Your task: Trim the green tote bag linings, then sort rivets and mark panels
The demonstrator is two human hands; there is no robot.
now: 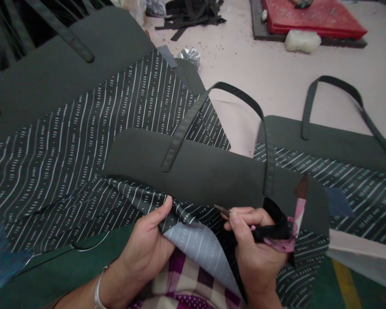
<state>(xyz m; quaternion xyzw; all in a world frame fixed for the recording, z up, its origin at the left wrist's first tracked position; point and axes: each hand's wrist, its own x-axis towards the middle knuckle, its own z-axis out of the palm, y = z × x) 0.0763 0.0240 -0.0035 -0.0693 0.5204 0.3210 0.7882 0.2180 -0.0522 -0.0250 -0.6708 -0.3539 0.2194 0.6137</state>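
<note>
A bag panel lies in front of me, with a plain dark grey top band (pixel 212 167), a looped strap handle (pixel 180 137) and dark striped printed fabric (pixel 154 195) below. My left hand (pixel 151 240) is closed on that fabric under the band, thumb on top, where its pale grey underside (pixel 199 240) folds over. My right hand (pixel 254 244) grips a small pointed tool (pixel 279 240) wrapped in pink and black. A brownish tip pokes out past the thumb, close to the band's lower edge; another brownish end points up on the right. The tool's exact kind is unclear.
A larger striped piece with a grey band (pixel 116 38) spreads out at left. Another strapped panel (pixel 350 141) lies at right. On the pale table (pixel 231 60) are dark strips (pixel 193 15), a red slab (pixel 312 17) on a board and a whitish lump (pixel 302 40).
</note>
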